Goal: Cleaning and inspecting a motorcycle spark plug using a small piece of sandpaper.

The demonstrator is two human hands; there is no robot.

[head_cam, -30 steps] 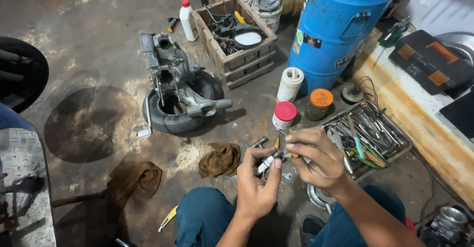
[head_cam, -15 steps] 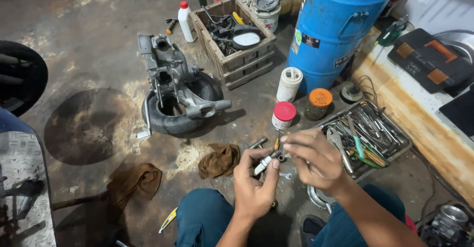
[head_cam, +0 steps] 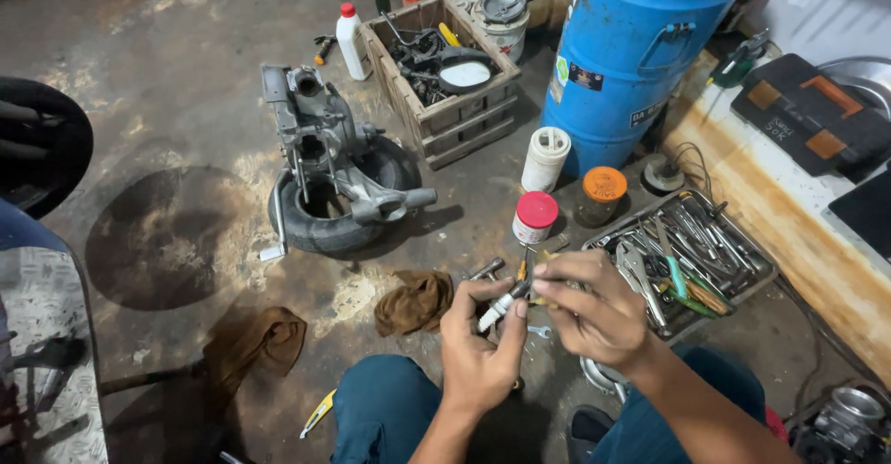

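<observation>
Small white-and-metal cylindrical part [head_cam: 499, 304], possibly a spark plug, held low at centre over the floor, long axis running near-left to far-right. Left hand [head_cam: 481, 357] fingers clamped on its near end; right hand [head_cam: 594, 308] fingers pinched together at the far tip. Tip detail hidden behind fingers; tool tray [head_cam: 742, 283] just right.

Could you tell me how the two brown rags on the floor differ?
The rag near the hands is bunched into a compact heap; the rag further left lies spread out and flatter. The first sits beside the left hand; the second lies apart. Both are brown cloth on stained concrete.
</observation>
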